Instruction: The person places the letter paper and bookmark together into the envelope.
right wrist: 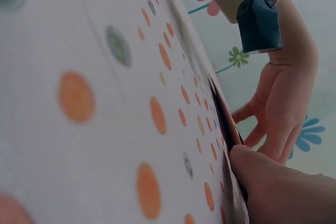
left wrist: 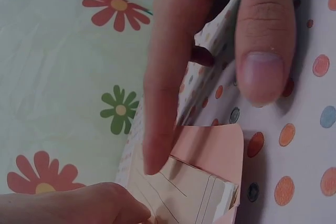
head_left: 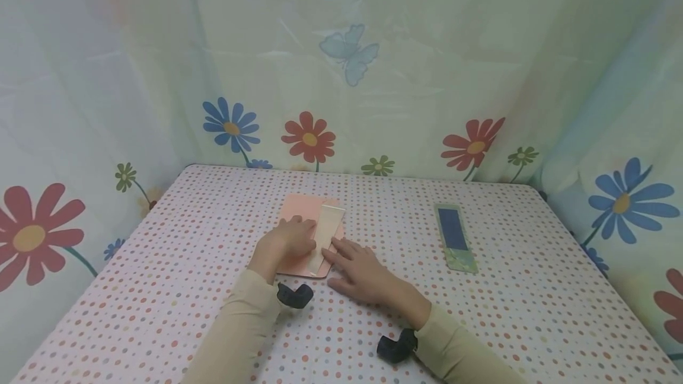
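A pink card-like cover (head_left: 296, 205) lies flat on the dotted table, with a narrow cream paper pad (head_left: 328, 224) slanting over its right part. In the left wrist view, thin lines mark the pad's top, and the pink cover (left wrist: 212, 142) shows beyond its end. My left hand (head_left: 288, 243) reaches over the cover; its straight index finger touches the pad while the thumb hangs apart. From the right, my right hand (head_left: 363, 271) rests its fingertips along the pad's right edge, palm down. The right wrist view shows its thumb low beside the cover's dark edge.
To the right lies a flat green rectangular piece (head_left: 461, 261) with a dark blue panel. The dotted tablecloth (head_left: 384, 206) ends at a flowered curtain (head_left: 416, 93) behind and at both sides. A black wrist camera (head_left: 397, 345) sits at the right cuff.
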A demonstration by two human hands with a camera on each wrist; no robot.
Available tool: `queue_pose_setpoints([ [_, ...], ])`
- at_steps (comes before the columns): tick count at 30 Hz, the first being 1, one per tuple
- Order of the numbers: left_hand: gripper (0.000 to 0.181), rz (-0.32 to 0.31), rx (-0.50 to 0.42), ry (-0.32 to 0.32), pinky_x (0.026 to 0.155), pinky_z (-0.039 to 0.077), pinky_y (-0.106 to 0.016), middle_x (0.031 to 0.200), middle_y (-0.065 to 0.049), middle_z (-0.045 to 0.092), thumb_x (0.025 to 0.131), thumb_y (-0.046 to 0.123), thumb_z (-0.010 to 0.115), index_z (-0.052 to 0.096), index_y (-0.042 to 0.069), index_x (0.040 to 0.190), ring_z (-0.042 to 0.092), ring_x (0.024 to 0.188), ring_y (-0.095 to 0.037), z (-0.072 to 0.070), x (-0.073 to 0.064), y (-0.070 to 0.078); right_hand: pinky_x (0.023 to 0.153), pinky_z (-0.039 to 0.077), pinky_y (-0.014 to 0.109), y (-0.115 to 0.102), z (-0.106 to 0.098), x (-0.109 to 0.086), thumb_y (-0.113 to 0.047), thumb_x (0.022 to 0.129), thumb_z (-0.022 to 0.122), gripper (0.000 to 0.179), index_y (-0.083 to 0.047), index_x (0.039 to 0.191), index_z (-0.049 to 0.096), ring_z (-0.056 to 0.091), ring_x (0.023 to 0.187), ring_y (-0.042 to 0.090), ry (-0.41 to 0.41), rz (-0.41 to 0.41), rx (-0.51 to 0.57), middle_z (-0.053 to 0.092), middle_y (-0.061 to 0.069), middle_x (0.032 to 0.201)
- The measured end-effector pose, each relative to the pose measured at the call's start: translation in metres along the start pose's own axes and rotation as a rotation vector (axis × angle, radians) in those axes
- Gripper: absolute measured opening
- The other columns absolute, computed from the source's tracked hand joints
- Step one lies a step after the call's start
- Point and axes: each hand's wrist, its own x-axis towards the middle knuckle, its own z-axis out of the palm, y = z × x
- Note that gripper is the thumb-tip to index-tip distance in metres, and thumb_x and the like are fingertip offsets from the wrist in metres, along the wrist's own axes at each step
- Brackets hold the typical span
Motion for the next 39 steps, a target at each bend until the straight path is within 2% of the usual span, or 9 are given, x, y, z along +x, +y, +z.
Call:
queue_pose_setpoints([
  [4,0.058,0.012,0.008,0.000,0.112,0.024,-0.061,0.157,-0.011,0.025,0.092,0.031,0.048,0.035,0.021,0.148,0.018,0.143,-0.043,0.000,-0.001,-0.002,0.112,0.024,0.059,-0.002,0.000,0.000,-0.044,0.094,0.051,0.056,-0.027,0.146,0.039,0.023,0.144,0.031,0.023,-0.014,0.015,0.028,0.007,0.156],
  [8,0.058,0.040,0.026,0.010,0.113,0.025,-0.059,0.156,-0.012,0.027,0.093,0.031,0.047,0.034,0.019,0.148,0.020,0.143,-0.043,0.001,-0.001,-0.003,0.112,0.027,0.056,-0.008,-0.002,-0.003,-0.041,0.094,0.053,0.051,-0.023,0.142,0.046,0.028,0.142,0.032,0.041,-0.042,-0.044,0.036,0.009,0.151],
  [12,0.058,0.051,0.037,0.020,0.112,0.026,-0.059,0.155,-0.012,0.029,0.092,0.031,0.047,0.035,0.019,0.148,0.022,0.143,-0.042,0.002,0.000,-0.002,0.112,0.029,0.056,-0.017,-0.004,-0.006,-0.042,0.093,0.053,0.053,-0.023,0.142,0.045,0.028,0.141,0.033,0.034,-0.049,-0.104,0.037,0.011,0.150],
  [18,0.059,0.022,0.021,0.007,0.111,0.026,-0.062,0.156,-0.011,0.026,0.091,0.032,0.049,0.036,0.020,0.147,0.020,0.143,-0.044,0.003,0.002,-0.001,0.114,0.026,0.054,-0.022,0.000,-0.008,-0.047,0.094,0.049,0.057,-0.025,0.146,0.039,0.025,0.143,0.031,-0.001,-0.076,-0.123,0.033,0.012,0.153],
  [26,0.059,0.039,0.035,0.004,0.112,0.024,-0.061,0.155,-0.013,0.027,0.091,0.030,0.049,0.036,0.018,0.147,0.019,0.143,-0.045,0.005,0.003,0.000,0.114,0.023,0.055,-0.015,0.010,-0.006,-0.047,0.095,0.047,0.062,-0.024,0.150,0.031,0.019,0.146,0.032,0.018,-0.114,-0.074,0.024,0.012,0.157],
  [31,0.059,0.035,0.029,0.006,0.112,0.025,-0.061,0.155,-0.014,0.027,0.090,0.029,0.050,0.037,0.017,0.147,0.019,0.142,-0.046,0.005,0.003,-0.001,0.115,0.021,0.054,-0.014,0.013,-0.003,-0.050,0.095,0.047,0.061,-0.028,0.150,0.030,0.017,0.146,0.029,0.009,-0.107,-0.048,0.022,0.010,0.158],
  [39,0.057,0.053,0.051,0.029,0.110,0.027,-0.063,0.154,-0.014,0.028,0.093,0.030,0.049,0.036,0.017,0.147,0.018,0.142,-0.047,0.002,0.000,-0.002,0.117,0.017,0.053,-0.013,0.013,-0.001,-0.049,0.096,0.045,0.056,-0.029,0.147,0.035,0.015,0.147,0.028,0.016,-0.153,-0.053,0.021,0.010,0.158],
])
